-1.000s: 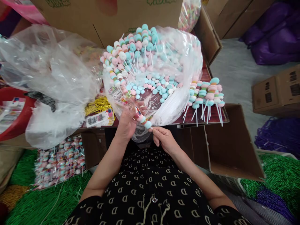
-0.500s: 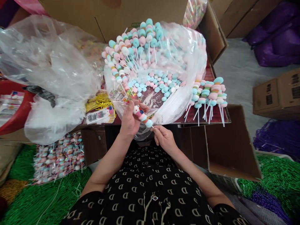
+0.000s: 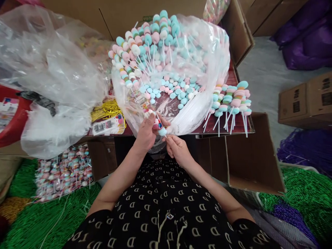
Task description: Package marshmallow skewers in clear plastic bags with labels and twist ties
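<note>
1. presently, 1 skewer (image 3: 162,131): between your hands, by the front edge of the dark red table (image 3: 232,79), tilted, its stick pointing to your right; pale blue, rounded pieces show low on it.
2. your left hand (image 3: 147,132): thumb and fingers curled closed around the skewer's upper part, over a glossy printed wrapper (image 3: 157,124) in white, red and blue; probably cradled to steady the stack. some fingertips hidden.
3. your right hand (image 3: 177,147): thumb and forefinger pinched on the thin white stick, no gap visible; likely gripped low to spare the pieces any pressure.
4. loose discs (image 3: 183,93): pink, pale blue and white, smooth, matte, scattered in the bag's mouth, presumably for easy picking.
5. 1 clear plastic bag (image 3: 218,52): crinkled, shiny, spread wide open toward you, apparently for access.
6. bundled white sticks (image 3: 187,118): slim, straight, side by side, within your reach.
7. piled skewers (image 3: 235,102): at the table's right, stick ends overhanging the edge, perhaps to ease lifting.
8. yellow ties (image 3: 107,109): thin, metallic-looking, heaped beside flat printed packets (image 3: 107,126), both near your left side.
</note>
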### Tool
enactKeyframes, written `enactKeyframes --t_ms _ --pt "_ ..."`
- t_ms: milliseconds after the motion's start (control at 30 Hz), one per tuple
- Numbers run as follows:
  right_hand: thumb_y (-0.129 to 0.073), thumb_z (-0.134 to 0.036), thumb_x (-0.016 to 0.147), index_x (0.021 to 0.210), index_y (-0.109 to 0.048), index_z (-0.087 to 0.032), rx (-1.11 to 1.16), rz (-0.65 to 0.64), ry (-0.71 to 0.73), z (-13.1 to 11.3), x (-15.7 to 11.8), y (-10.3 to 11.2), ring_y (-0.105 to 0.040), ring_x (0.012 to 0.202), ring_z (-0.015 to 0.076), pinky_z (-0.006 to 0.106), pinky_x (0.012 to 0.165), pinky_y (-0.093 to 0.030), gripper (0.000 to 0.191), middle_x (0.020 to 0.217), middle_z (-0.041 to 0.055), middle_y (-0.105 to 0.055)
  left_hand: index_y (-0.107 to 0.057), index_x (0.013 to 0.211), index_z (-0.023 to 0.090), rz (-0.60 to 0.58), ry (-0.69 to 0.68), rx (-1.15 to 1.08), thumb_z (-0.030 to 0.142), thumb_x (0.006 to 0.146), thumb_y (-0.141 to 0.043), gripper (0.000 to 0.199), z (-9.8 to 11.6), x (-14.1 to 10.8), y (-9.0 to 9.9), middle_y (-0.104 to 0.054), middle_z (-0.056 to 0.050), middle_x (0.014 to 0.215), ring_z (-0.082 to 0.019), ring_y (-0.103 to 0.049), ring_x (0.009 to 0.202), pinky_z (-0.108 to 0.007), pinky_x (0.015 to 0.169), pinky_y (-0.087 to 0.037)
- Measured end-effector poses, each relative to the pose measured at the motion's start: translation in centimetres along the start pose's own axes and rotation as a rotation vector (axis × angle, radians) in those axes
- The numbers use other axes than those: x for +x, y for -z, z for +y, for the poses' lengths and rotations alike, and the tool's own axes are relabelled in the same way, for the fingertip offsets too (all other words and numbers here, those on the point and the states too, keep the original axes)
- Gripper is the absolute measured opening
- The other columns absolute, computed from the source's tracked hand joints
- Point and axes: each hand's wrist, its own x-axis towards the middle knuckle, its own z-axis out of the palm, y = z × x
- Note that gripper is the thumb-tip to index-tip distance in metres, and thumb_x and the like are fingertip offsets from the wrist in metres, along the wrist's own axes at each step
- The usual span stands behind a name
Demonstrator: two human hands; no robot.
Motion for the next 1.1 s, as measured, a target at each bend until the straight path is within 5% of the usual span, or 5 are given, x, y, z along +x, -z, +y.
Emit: enactKeyframes --t_ms 267,467,733,967,1100 --pt "-0.076 -0.068 0.085 0.086 -0.066 -0.019 0.087 -0.112 -0.077 0.2 0.3 0.9 -0.027 0.035 0.0051 0.021 0.038 -0.021 0.05 0.043 -0.0135 -0.038 -0.068 0.115 0.025 -0.139 -0.002 -0.048 0.06 0.073 -0.09 0.059 1.9 -0.2 1.5 -0.081 -0.008 0.111 -0.026 -0.078 0.105 -0.035 0.083 -0.063" --pt "-0.075 -0.07 0.085 0.086 -0.067 -0.019 0.048 -0.094 -0.072 0.1 0.8 0.1 -0.027 0.034 0.0054 0.022 0.037 -0.021 0.051 0.042 -0.0132 -0.038 -0.071 0.099 0.021 0.039 -0.075 -0.005 0.051 0.084 -0.085 0.037 1.8 0.3 0.1 -0.07 0.002 0.069 -0.021 -0.08 0.085 -0.034 0.082 -0.063" --pt "-0.074 -0.061 0.089 0.107 -0.074 -0.019 -0.234 0.062 0.158 -0.4 0.5 0.3 -0.042 0.045 0.0079 0.024 0.046 -0.032 0.046 0.052 -0.0095 -0.05 -0.067 0.096 0.022 0.12 -0.048 -0.087 0.051 0.089 -0.081 0.033 1.6 0.6 -0.1 -0.073 0.002 0.074 -0.018 -0.078 0.082 -0.033 0.084 -0.063" --pt "-0.072 -0.065 0.089 0.103 -0.074 -0.018 0.015 -0.034 -0.013 0.3 0.3 -0.1 -0.032 0.036 0.0069 0.023 0.038 -0.025 0.049 0.045 -0.0126 -0.041 -0.068 0.103 0.023 -0.068 0.079 -0.029 0.061 0.082 -0.083 0.047 0.3 -0.7 0.5 -0.075 -0.003 0.081 -0.025 -0.079 0.096 -0.026 0.06 -0.057" --pt "-0.073 -0.062 0.09 0.104 -0.074 -0.017 0.01 -0.091 -0.015 0.3 0.3 0.4 -0.036 0.038 0.0062 0.021 0.041 -0.028 0.047 0.046 -0.0126 -0.042 -0.069 0.118 0.027 -0.183 0.038 -0.071 0.07 0.072 -0.086 0.066 1.7 -0.6 1.9 -0.079 -0.008 0.112 -0.029 -0.076 0.114 -0.034 0.079 -0.063"
